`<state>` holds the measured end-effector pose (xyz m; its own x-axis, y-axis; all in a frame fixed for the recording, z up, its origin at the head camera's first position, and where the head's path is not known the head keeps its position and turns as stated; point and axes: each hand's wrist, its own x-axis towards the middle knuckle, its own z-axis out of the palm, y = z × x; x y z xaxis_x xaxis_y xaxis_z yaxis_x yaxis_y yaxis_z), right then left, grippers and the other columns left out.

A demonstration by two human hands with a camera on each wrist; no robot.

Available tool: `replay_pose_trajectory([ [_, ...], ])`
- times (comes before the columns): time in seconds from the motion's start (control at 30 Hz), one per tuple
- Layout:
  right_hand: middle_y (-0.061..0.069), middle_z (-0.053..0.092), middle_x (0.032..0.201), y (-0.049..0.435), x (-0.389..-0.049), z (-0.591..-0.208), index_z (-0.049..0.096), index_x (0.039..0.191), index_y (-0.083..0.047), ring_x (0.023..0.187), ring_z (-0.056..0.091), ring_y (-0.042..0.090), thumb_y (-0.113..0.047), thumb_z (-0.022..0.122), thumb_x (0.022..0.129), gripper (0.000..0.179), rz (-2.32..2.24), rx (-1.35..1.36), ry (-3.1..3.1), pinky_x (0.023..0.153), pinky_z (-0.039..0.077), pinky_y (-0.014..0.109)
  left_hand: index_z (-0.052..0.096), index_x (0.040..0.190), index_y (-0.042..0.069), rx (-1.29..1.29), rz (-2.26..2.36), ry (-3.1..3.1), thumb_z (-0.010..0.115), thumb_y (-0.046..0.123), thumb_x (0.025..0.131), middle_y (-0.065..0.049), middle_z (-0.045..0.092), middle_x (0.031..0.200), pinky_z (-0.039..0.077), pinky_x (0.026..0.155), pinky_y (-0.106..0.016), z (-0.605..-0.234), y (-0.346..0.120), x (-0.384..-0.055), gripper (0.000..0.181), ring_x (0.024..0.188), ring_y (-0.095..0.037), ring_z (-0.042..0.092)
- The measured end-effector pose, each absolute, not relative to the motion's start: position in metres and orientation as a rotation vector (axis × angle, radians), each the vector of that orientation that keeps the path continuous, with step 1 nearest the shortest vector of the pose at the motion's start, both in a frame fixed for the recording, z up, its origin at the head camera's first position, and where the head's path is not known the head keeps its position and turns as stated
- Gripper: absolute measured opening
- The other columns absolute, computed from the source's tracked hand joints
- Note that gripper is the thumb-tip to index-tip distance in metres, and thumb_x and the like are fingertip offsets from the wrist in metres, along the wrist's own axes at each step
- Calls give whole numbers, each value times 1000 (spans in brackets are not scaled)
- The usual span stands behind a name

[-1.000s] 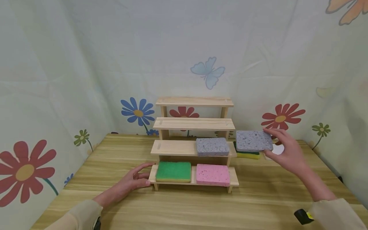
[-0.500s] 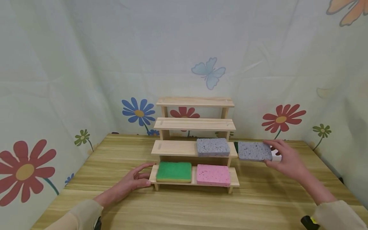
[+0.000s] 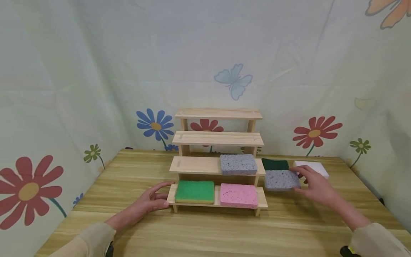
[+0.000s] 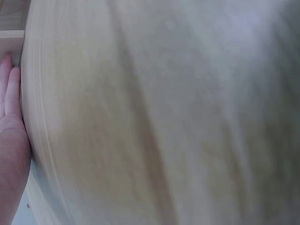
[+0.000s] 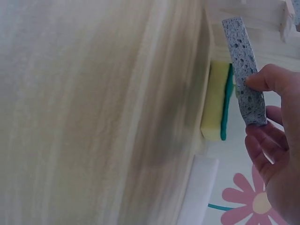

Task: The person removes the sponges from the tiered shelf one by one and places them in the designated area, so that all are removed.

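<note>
My right hand [image 3: 316, 187] pinches a grey speckled sponge [image 3: 281, 180] between thumb and fingers. In the right wrist view the grey sponge [image 5: 243, 65] is off the table, its thin edge facing the camera. My left hand [image 3: 149, 200] touches the left end of the lowest step of a wooden stepped stand [image 3: 218, 138]; the left wrist view shows straight fingers [image 4: 13, 89] against the wood. On that step lie a green-topped sponge [image 3: 194, 192] and, to its right, a pink sponge [image 3: 238, 195]. Another grey sponge [image 3: 238, 164] sits on the right of the second step.
Right of the stand, a yellow sponge with a dark green scouring side [image 3: 275, 164] and a white block [image 3: 311, 167] lie on the wood-grain table [image 3: 205, 232]. A flower-printed cloth [image 3: 154, 71] hangs behind and at both sides.
My right hand has come down and nearer to me with the grey sponge, uncovering the dark green scouring side and the white block. The left hand stays on the stand.
</note>
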<state>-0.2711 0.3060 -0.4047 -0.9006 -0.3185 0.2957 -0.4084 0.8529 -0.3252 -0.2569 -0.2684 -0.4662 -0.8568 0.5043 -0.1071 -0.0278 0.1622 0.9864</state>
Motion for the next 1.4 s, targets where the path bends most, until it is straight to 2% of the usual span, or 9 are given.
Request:
replay_pose_trajectory([
  [0.13, 20, 60, 122, 305, -271, -409, 57, 132, 0, 98, 61, 28, -19, 83, 76, 65, 596, 544, -2852, 77, 58, 41, 21, 158, 16, 460, 1744, 2031, 60, 15, 98, -32, 42, 149, 54, 97, -27, -466, -268, -257, 72, 121, -16, 62],
  [0.37, 17, 62, 116, 306, -273, -417, 59, 127, 2, 95, 61, 23, -19, 83, 76, 61, 619, 567, -2900, 71, 55, 28, 21, 158, 16, 466, 1761, 2014, 60, 14, 97, -32, 42, 149, 54, 97, -29, -466, -267, -258, 73, 121, -17, 62],
  [0.77, 14, 63, 114, 309, -274, -423, 60, 127, 2, 94, 61, 20, -20, 84, 76, 60, 637, 588, -2976, 71, 54, 25, 19, 158, 14, 462, 1757, 2020, 60, 14, 98, -32, 42, 149, 54, 96, -27, -463, -267, -257, 73, 120, -16, 62],
  [1.1, 18, 61, 119, 318, -278, -426, 59, 129, 1, 96, 62, 21, -22, 82, 79, 59, 790, 711, -3016, 73, 57, 26, 19, 159, 14, 463, 1760, 2009, 60, 13, 98, -32, 42, 149, 55, 96, -27, -464, -267, -257, 73, 120, -15, 63],
  [1.4, 20, 60, 126, 323, -283, -427, 58, 132, -2, 100, 62, 22, -26, 82, 80, 63, 858, 701, -3055, 75, 58, 27, 19, 159, 16, 448, 1747, 2020, 60, 15, 98, -30, 42, 150, 54, 96, -27, -464, -268, -256, 74, 121, -15, 62],
])
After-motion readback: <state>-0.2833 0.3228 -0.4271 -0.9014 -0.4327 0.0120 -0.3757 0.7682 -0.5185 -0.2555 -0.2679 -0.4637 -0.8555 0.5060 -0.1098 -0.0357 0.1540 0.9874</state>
